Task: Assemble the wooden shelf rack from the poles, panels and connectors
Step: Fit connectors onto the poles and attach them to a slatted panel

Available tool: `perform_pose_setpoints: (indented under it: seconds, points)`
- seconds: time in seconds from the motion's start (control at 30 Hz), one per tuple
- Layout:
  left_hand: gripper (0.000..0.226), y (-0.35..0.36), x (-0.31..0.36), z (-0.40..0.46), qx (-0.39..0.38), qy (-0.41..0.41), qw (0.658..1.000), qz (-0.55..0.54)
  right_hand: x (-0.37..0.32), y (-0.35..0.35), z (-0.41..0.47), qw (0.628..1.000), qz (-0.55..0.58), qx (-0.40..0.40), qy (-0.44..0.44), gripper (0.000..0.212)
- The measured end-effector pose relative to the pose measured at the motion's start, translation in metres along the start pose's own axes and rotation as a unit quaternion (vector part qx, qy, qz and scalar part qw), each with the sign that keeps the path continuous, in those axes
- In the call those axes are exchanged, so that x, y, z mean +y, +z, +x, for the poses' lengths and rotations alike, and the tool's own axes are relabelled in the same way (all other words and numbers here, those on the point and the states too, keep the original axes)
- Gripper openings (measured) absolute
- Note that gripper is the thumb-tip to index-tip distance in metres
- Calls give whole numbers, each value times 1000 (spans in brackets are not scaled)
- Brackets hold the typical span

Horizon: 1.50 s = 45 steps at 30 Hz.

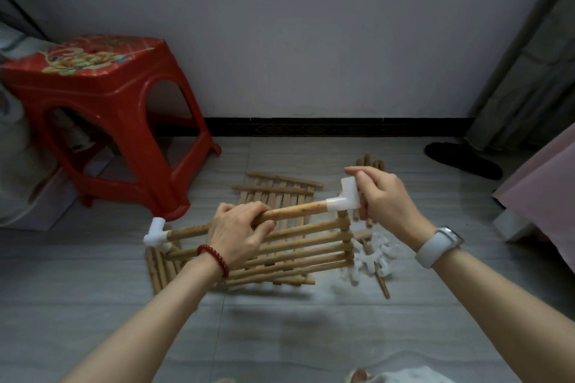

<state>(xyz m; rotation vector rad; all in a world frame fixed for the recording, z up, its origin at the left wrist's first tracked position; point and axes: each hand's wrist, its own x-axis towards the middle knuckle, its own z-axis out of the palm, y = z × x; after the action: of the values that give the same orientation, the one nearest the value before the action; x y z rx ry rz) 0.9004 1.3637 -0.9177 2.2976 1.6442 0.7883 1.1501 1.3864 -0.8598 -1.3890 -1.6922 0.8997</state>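
I hold a slatted wooden panel [311, 246] up off the floor, tilted on its long edge. My left hand [239, 233] grips the round pole [295, 212] along the panel's top. A white plastic corner connector [345, 197] sits on the pole's right end, and my right hand [381, 199] grips it. Another white connector [155, 232] caps the pole's left end. A second slatted panel [280, 191] lies flat on the floor behind. Loose white connectors [373, 261] are piled on the floor to the right, partly hidden by the held panel.
A red plastic stool [102, 121] stands at the left. Several loose poles lie bundled under the panel's left end [158, 267] and near my right hand [370, 163]. A black slipper [463, 158] lies by the curtain; a pink bed edge [544, 193] is at the right.
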Motion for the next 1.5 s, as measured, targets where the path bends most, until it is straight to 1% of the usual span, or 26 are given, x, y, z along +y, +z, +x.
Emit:
perform_pose_setpoints:
  seconds: [0.1,0.13,0.17,0.2,0.23,0.27,0.3,0.33,0.37,0.4,0.47,0.53,0.6,0.7,0.77,0.8,0.9,1.0,1.07,1.1,1.17,1.23,1.3,1.37,1.43,1.5]
  points:
    - [17,-19,-7,-1,-7,-43,990,-137,-17,-2,13,982,179,-51,-1,33]
    - [18,-24,-11,-3,-6,-59,980,-188,-22,-1,16,973,224,-55,-7,37]
    - [18,-27,-14,-5,-6,-74,970,-230,-24,2,19,969,242,-47,-13,40]
    - [16,-28,-17,-9,-9,-87,962,-260,-23,6,20,975,220,-32,-22,41]
    - [15,-30,-19,-12,-15,-96,956,-277,-21,12,21,987,154,-24,-31,40]
    - [15,-31,-21,-16,-23,-101,952,-289,-17,19,19,996,71,-43,-41,38]
    - [16,-31,-24,-19,-27,-106,948,-299,-11,27,17,994,-4,-93,-51,34]
    - [17,-34,-26,-23,-27,-113,944,-308,-7,36,15,986,-50,-150,-61,30]
    - [18,-37,-28,-27,-26,-119,942,-313,-5,44,13,977,-72,-187,-71,27]
    - [18,-42,-32,-30,-27,-126,939,-318,-7,51,11,973,-76,-201,-84,26]
    - [14,-51,-39,-35,-29,-142,928,-343,-14,59,13,970,-73,-200,-116,25]
    - [13,-63,-46,-45,-5,-174,913,-368,-29,73,14,960,-77,-221,-155,13]
    - [27,-73,-46,-53,32,-194,899,-391,-47,90,11,946,-81,-248,-190,3]
    - [50,-85,-34,-62,73,-208,864,-453,-72,112,5,930,-102,-276,-219,15]
    - [57,-89,-27,-69,96,-216,841,-487,-81,122,1,923,-122,-301,-208,14]
    - [58,-91,-25,-73,104,-217,841,-484,-84,125,-1,919,-133,-313,-199,13]
    - [57,-90,-19,-79,117,-224,859,-445,-88,139,-8,907,-182,-332,-187,23]
    - [50,-73,-17,-83,98,-273,889,-354,-85,151,-11,877,-274,-334,-208,22]
    - [33,-55,-20,-88,88,-313,890,-320,-76,156,-13,857,-320,-346,-208,17]
    - [29,-47,-21,-91,83,-324,889,-313,-69,156,-14,851,-329,-356,-201,15]
    - [30,-33,-22,-92,78,-340,892,-288,-53,156,-16,843,-339,-373,-187,12]
    - [48,-28,-20,-89,66,-356,897,-253,-37,156,-18,842,-344,-372,-184,12]
    - [53,-23,-20,-84,39,-361,903,-230,-26,158,-18,850,-348,-348,-185,16]
    - [50,-19,-21,-77,20,-372,899,-231,-20,160,-16,855,-356,-324,-194,21]
    - [42,-15,-22,-70,25,-384,892,-239,-16,163,-15,854,-363,-314,-202,24]
    - [31,-13,-25,-61,38,-403,889,-216,-14,164,-14,856,-364,-306,-202,26]
